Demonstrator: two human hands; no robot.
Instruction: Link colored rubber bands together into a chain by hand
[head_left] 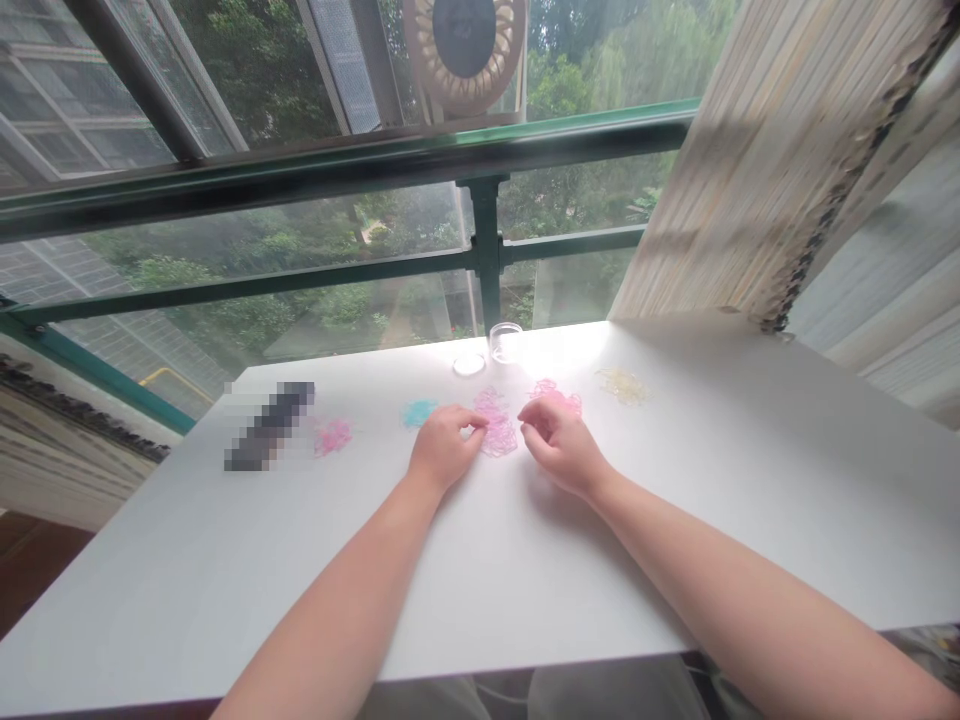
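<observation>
Several small piles of thin coloured loops lie on a white table [465, 560]. A light purple-pink pile [498, 430] is between my two hands. My left hand [448, 440] touches its left edge with thumb and forefinger pinched; what they hold, if anything, is too small to tell. Just right of that pile, my right hand [562, 445] is raised a little, its thumb and fingers curled with a gap between the tips and nothing visible in them. Behind it lies a brighter pink pile [568, 401], partly covered. A blue pile [418, 413] sits beyond my left hand.
A clear round jar [506, 343] and a clear lid [469, 365] stand near the table's back edge. A yellow pile [622, 386] lies at the right, a pink pile [333, 436] at the left beside a pixelated dark object [271, 428]. Window rails and a curtain [697, 180] border the table.
</observation>
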